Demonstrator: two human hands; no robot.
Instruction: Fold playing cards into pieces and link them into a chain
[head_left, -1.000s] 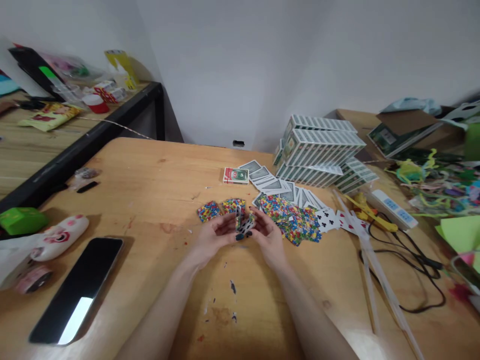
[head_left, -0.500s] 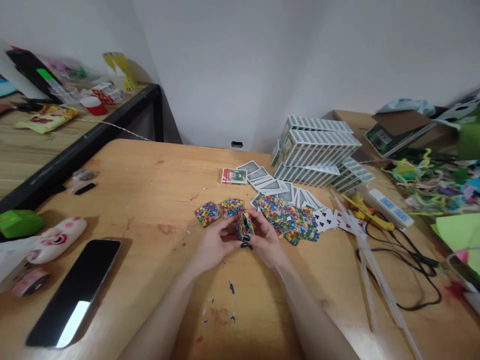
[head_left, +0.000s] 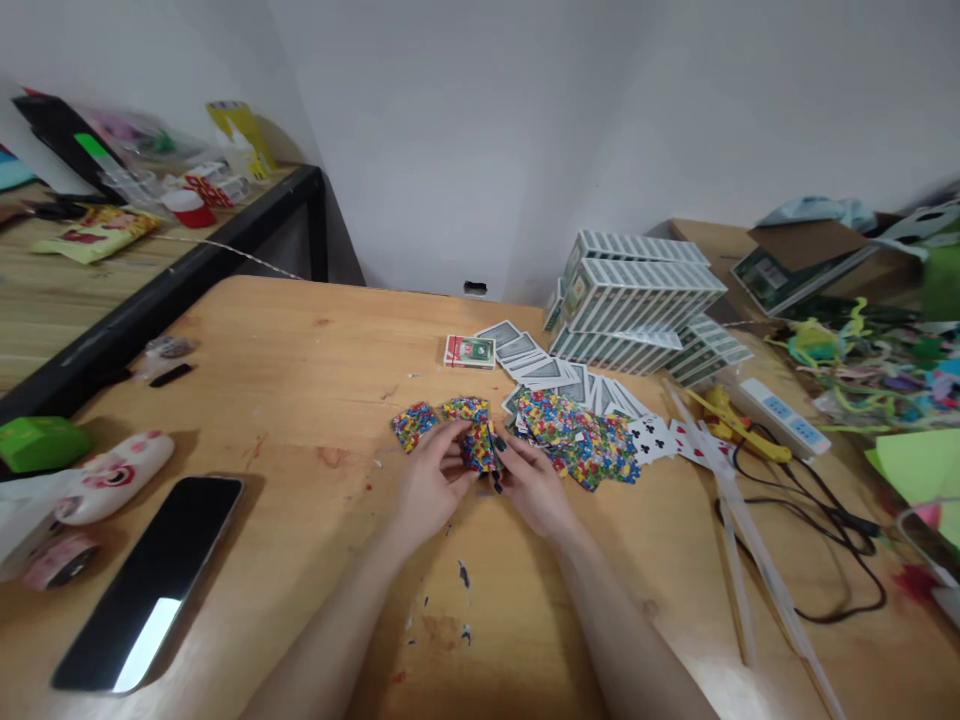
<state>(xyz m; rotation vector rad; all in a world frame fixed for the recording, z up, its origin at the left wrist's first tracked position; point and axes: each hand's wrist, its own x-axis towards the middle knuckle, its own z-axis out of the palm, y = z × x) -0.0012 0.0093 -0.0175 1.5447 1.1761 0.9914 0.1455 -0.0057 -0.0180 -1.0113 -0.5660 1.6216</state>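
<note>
Between my two hands, above the middle of the table, is a small folded card piece [head_left: 479, 447] with a multicoloured pattern. My left hand [head_left: 429, 488] is closed on its left side. My right hand [head_left: 534, 480] pinches at its right edge, dark-nailed fingertips against it; the fingers partly hide how the piece is folded. Just beyond my left hand lie two similar pieces, one patterned piece [head_left: 413, 427] to the left and another patterned piece [head_left: 465, 408] behind. To the right of my right hand spreads a pile of multicoloured cards [head_left: 600, 450], overlapping grey-backed playing cards [head_left: 551, 372].
Striped boxes [head_left: 641, 295] are stacked at the back right, with a card box [head_left: 470, 351] nearer the middle. A yellow glue gun [head_left: 742, 430], its black cable, clear sticks [head_left: 757, 545] and a power strip [head_left: 784, 415] lie right. A phone [head_left: 154, 580] lies at the left.
The held piece has turned, so its patterned face now shows instead of its dark opening. My right fingers have shifted along its right edge; my left hand has stayed nearly in place.
</note>
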